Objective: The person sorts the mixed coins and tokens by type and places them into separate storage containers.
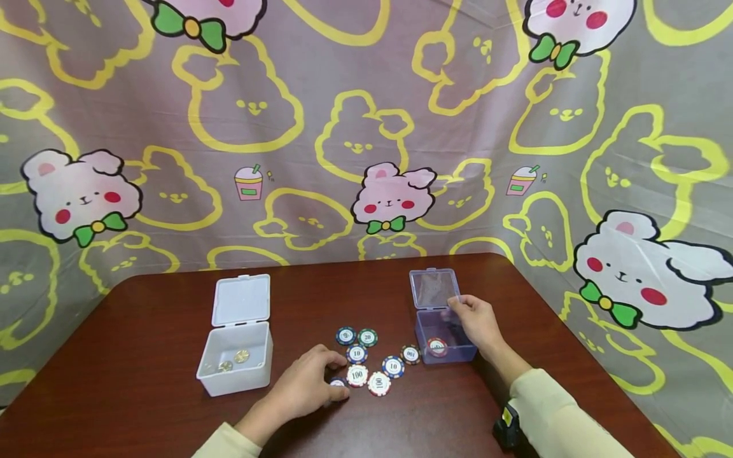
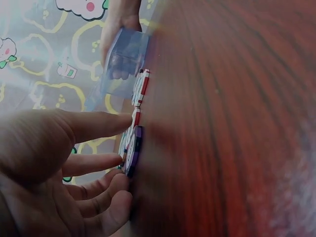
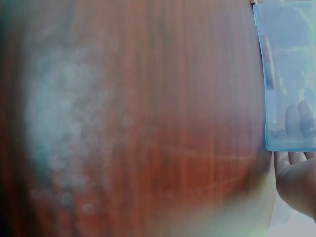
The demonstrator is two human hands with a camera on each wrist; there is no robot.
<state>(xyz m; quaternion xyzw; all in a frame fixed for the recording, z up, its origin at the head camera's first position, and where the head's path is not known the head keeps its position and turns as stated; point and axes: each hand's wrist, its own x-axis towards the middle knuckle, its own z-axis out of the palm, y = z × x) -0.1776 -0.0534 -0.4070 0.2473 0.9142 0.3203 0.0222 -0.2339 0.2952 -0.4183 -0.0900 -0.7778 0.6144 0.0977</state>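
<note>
My left hand (image 1: 309, 380) is low over a partly hidden poker chip (image 1: 338, 382), its fingers spread and loosely bent. The left wrist view shows a dark purple-edged chip (image 2: 133, 151) beside the fingertips; the thumb is near a red-and-white chip. My right hand (image 1: 476, 319) grips the right side of a clear bluish plastic box (image 1: 453, 354), whose lid (image 1: 435, 288) stands open. Inside that box is a red-rimmed chip (image 1: 437, 346). In the right wrist view, fingers (image 3: 293, 121) show through the box wall.
Between the hands lie several poker chips, among them a green 20 chip (image 1: 368, 337), a blue 10 chip (image 1: 393, 366) and a red-and-white 100 chip (image 1: 379, 383). At left stands an open white box (image 1: 237, 381) with gold coins (image 1: 242, 356). A patterned cloth (image 1: 321, 152) hangs behind the table.
</note>
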